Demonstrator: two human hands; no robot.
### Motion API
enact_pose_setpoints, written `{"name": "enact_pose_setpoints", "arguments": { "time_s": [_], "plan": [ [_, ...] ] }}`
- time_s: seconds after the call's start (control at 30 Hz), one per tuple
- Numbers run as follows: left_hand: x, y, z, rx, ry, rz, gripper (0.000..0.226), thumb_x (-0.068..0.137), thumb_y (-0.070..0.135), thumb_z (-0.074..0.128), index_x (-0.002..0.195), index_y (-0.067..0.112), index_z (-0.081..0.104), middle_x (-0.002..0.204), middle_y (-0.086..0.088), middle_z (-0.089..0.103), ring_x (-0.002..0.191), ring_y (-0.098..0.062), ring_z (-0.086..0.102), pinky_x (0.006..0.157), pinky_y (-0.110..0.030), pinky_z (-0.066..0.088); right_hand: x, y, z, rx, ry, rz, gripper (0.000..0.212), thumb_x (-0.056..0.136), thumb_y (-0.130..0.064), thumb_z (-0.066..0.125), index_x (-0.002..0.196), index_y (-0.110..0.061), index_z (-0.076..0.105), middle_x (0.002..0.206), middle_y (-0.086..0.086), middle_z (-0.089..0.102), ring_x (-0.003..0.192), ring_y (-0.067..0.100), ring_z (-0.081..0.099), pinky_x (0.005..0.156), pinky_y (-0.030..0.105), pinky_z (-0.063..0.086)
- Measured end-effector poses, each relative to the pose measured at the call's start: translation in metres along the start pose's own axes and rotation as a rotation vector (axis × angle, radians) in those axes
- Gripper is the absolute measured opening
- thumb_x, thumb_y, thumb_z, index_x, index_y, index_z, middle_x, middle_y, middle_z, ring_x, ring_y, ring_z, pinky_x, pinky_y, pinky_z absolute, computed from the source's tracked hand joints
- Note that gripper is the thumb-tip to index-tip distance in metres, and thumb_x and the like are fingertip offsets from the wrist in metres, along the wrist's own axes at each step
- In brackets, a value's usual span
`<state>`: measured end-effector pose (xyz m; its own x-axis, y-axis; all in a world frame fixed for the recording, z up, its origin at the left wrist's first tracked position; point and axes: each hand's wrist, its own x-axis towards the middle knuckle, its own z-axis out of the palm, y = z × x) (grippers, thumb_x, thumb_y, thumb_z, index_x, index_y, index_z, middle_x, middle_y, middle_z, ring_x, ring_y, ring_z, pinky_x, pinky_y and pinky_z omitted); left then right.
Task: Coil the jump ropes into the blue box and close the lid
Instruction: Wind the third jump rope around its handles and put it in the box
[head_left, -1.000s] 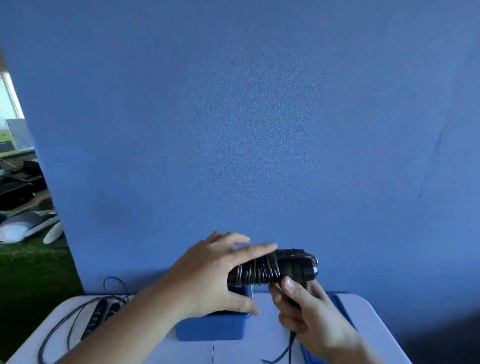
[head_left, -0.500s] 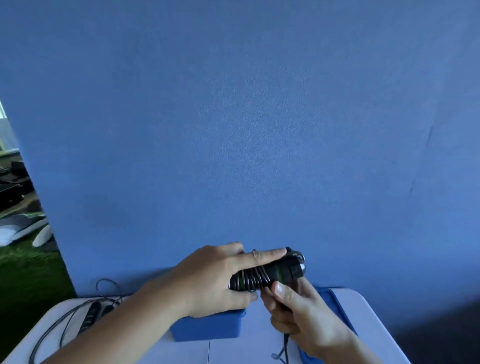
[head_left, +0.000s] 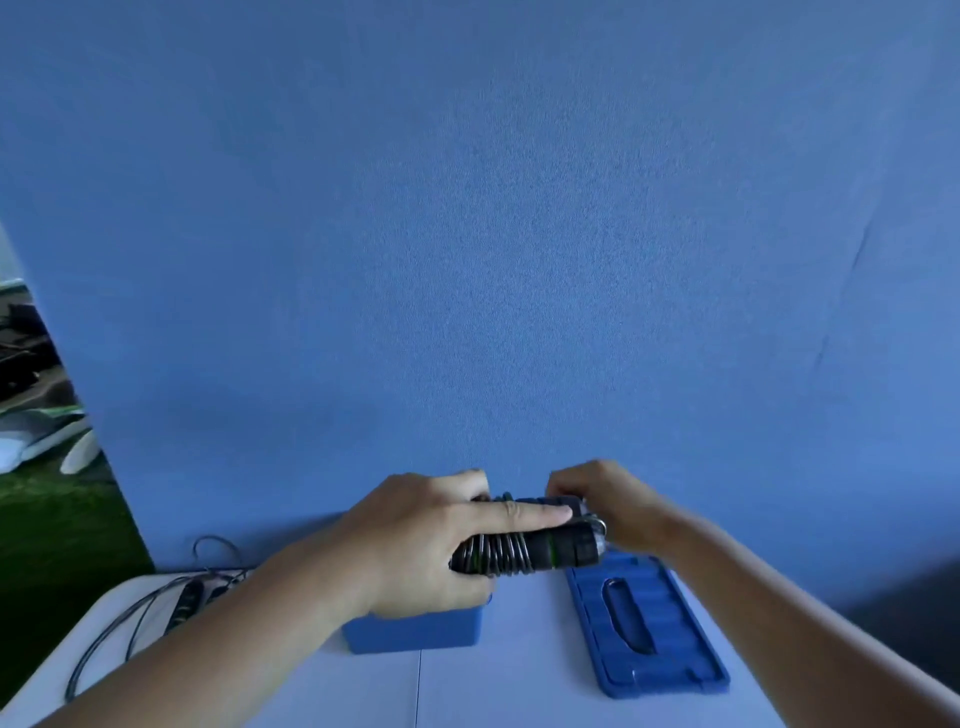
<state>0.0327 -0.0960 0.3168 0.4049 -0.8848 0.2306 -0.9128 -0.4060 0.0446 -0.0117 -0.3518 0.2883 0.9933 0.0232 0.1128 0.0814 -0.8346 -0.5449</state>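
The left hand (head_left: 415, 540) is closed round the coiled jump rope (head_left: 524, 551), forefinger straight along it. The right hand (head_left: 613, 504) curls over its right end. The bundle is held above the blue box (head_left: 415, 631). The lid (head_left: 675, 623) lies flat on the table (head_left: 519, 691), right of the box; a second rope (head_left: 184, 605) lies near the left edge.

count by kind, places taken from the blue box (head_left: 415, 631).
jump ropes: 2. one wound jump rope (head_left: 524, 551) just above the box, one loose jump rope (head_left: 182, 603) lying left of it.
blue box: 1.
lid (head_left: 649, 623): 1, right of the box.
hands: 2. left hand (head_left: 421, 540) and right hand (head_left: 613, 499), both above the box.
white surface (head_left: 519, 675): 1, under the box.
blue backdrop (head_left: 519, 260): 1, behind the box.
handles on the loose rope: too small to count.
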Motion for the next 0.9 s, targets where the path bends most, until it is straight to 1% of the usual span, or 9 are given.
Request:
{"name": "enact_pose_setpoints", "arguments": {
  "time_s": [0.1, 0.13, 0.23, 0.27, 0.4, 0.53, 0.63, 0.77, 0.9],
  "plan": [
    [0.001, -0.005, 0.004, 0.045, -0.024, 0.004, 0.068, 0.083, 0.064, 0.061, 0.144, 0.052, 0.035, 0.127, 0.018, 0.048, 0.104, -0.011, 0.058, 0.086, -0.035, 0.053, 0.021, -0.019, -0.031, -0.135, -0.038, -0.013, 0.034, 0.085, -0.041, 0.075, 0.070, -0.015, 0.060, 0.053, -0.012, 0.048, 0.055, 0.003, 0.040, 0.054, 0.021, 0.035],
    [0.000, -0.006, 0.005, 0.049, -0.029, 0.006, 0.069, 0.083, 0.064, 0.061, 0.145, 0.054, 0.032, 0.126, 0.016, 0.049, 0.102, -0.013, 0.060, 0.084, -0.036, 0.054, 0.025, -0.031, -0.041, -0.210, -0.059, -0.021, 0.039, 0.083, -0.049, 0.075, 0.070, -0.016, 0.059, 0.053, -0.011, 0.047, 0.053, 0.003, 0.039, 0.051, 0.019, 0.033],
    [-0.001, -0.006, 0.005, 0.054, -0.060, 0.010, 0.075, 0.086, 0.058, 0.064, 0.147, 0.061, 0.020, 0.127, 0.012, 0.051, 0.098, -0.015, 0.061, 0.080, -0.037, 0.057, 0.027, -0.063, -0.058, -0.441, -0.096, -0.079, 0.041, 0.082, -0.054, 0.074, 0.072, -0.018, 0.059, 0.058, -0.008, 0.049, 0.054, 0.002, 0.044, 0.050, 0.019, 0.032],
    [0.000, -0.007, 0.005, 0.065, -0.073, 0.006, 0.076, 0.087, 0.055, 0.063, 0.148, 0.060, 0.018, 0.129, 0.009, 0.050, 0.099, -0.016, 0.061, 0.081, -0.038, 0.057, 0.027, -0.075, -0.061, -0.497, -0.094, -0.086, 0.042, 0.083, -0.056, 0.072, 0.072, -0.018, 0.058, 0.060, -0.007, 0.050, 0.056, 0.004, 0.045, 0.052, 0.023, 0.034],
    [0.005, -0.010, 0.003, 0.128, -0.112, -0.016, 0.073, 0.092, 0.047, 0.061, 0.151, 0.051, 0.020, 0.133, 0.002, 0.049, 0.104, -0.023, 0.061, 0.087, -0.042, 0.056, 0.020, -0.106, -0.057, -0.563, -0.044, -0.079, 0.045, 0.090, -0.057, 0.061, 0.069, -0.018, 0.054, 0.065, -0.004, 0.051, 0.061, 0.013, 0.046, 0.053, 0.029, 0.033],
    [0.013, -0.023, 0.011, 0.205, -0.152, -0.093, 0.066, 0.091, 0.050, 0.059, 0.149, 0.047, 0.028, 0.129, 0.000, 0.055, 0.101, -0.025, 0.062, 0.085, -0.043, 0.056, 0.009, -0.108, -0.039, -0.470, -0.025, -0.056, 0.048, 0.098, -0.049, 0.051, 0.066, -0.012, 0.052, 0.064, 0.001, 0.050, 0.066, 0.021, 0.047, 0.055, 0.033, 0.034],
    [0.017, -0.032, 0.017, 0.222, -0.180, -0.150, 0.068, 0.089, 0.055, 0.058, 0.150, 0.048, 0.027, 0.129, 0.002, 0.056, 0.104, -0.026, 0.062, 0.086, -0.043, 0.055, -0.003, -0.101, -0.020, -0.361, -0.008, -0.043, 0.046, 0.100, -0.042, 0.045, 0.068, -0.010, 0.053, 0.063, 0.001, 0.050, 0.065, 0.023, 0.048, 0.056, 0.035, 0.035],
    [0.016, -0.038, 0.021, 0.141, -0.141, -0.191, 0.068, 0.084, 0.061, 0.057, 0.146, 0.053, 0.031, 0.123, 0.006, 0.060, 0.100, -0.021, 0.063, 0.085, -0.040, 0.056, -0.022, -0.090, 0.001, -0.060, 0.065, -0.042, 0.037, 0.100, -0.033, 0.046, 0.072, -0.010, 0.050, 0.059, -0.003, 0.044, 0.054, 0.014, 0.036, 0.056, 0.037, 0.039],
    [0.011, -0.040, 0.025, 0.041, -0.056, -0.193, 0.076, 0.081, 0.065, 0.058, 0.148, 0.059, 0.023, 0.121, 0.015, 0.061, 0.099, -0.012, 0.061, 0.083, -0.032, 0.054, -0.040, -0.075, 0.025, 0.308, 0.076, -0.008, 0.026, 0.103, -0.023, 0.044, 0.080, -0.015, 0.053, 0.055, -0.002, 0.051, 0.043, 0.014, 0.045, 0.048, 0.028, 0.041]
  ]
}}
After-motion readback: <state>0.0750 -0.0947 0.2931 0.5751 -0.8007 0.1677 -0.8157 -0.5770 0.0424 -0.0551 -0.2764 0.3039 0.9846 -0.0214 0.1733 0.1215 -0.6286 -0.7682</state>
